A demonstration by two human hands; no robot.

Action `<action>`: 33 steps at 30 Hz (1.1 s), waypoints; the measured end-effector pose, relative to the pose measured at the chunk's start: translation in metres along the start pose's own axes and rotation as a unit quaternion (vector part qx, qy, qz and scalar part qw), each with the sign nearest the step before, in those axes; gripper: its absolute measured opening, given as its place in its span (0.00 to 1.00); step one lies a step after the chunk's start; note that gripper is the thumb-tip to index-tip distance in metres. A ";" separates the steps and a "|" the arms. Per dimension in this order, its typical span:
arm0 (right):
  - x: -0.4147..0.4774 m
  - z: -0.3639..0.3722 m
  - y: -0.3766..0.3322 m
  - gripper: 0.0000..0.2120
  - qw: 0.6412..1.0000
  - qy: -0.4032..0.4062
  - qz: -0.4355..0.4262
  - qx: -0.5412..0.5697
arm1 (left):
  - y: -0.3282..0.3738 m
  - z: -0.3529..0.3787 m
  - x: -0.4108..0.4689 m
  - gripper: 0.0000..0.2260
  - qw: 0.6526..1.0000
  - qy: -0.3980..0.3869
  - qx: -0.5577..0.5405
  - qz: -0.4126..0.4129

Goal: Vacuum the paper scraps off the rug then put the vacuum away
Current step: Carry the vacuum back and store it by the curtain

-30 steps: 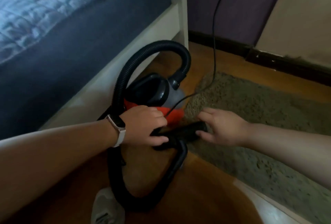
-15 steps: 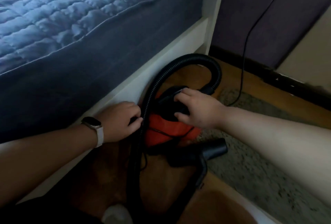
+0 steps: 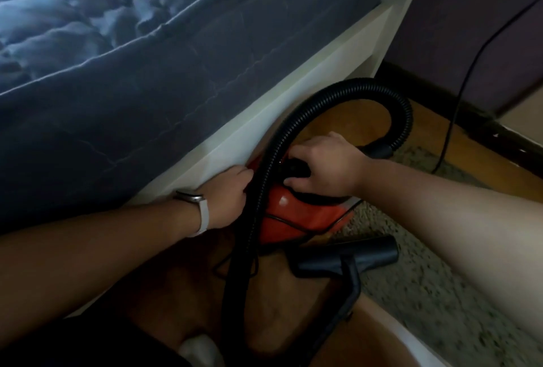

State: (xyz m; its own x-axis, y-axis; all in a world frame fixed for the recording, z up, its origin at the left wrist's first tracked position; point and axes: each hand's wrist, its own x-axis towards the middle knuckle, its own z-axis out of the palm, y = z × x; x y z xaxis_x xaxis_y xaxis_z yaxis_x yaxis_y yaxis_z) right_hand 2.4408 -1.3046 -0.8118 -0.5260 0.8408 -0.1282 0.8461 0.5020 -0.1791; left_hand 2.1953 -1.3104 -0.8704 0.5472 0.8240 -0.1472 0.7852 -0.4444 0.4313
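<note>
Your right hand (image 3: 323, 165) has left the nozzle (image 3: 346, 256), which lies just nearer you, and now grips the top of the vacuum (image 3: 293, 215) beneath it. Your left hand (image 3: 227, 193) has shifted to the hose (image 3: 352, 86) beside it; its grip is hidden. Vacuuming looks done; stowing begins.

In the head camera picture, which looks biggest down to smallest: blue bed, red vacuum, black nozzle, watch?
1. blue bed
2. red vacuum and black nozzle, too alike to rank
3. watch
</note>
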 end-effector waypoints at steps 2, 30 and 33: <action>0.000 0.002 0.001 0.19 1.000 0.016 -0.005 0.008 | -0.004 0.004 -0.001 0.11 1.000 0.010 -0.006 0.018; -0.012 0.002 0.003 0.17 0.996 0.042 -0.073 0.029 | -0.005 0.008 -0.009 0.30 0.991 0.017 -0.132 0.025; -0.018 0.001 0.002 0.18 0.996 0.054 -0.061 0.035 | 0.001 -0.002 -0.022 0.29 0.986 0.044 -0.158 -0.014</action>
State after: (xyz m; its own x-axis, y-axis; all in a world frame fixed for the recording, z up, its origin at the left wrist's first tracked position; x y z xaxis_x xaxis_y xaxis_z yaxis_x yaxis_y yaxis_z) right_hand 2.4517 -1.3191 -0.8110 -0.6086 0.7934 0.0030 0.7668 0.5892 -0.2547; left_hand 2.1839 -1.3278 -0.8645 0.4881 0.8679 -0.0925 0.6626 -0.2994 0.6866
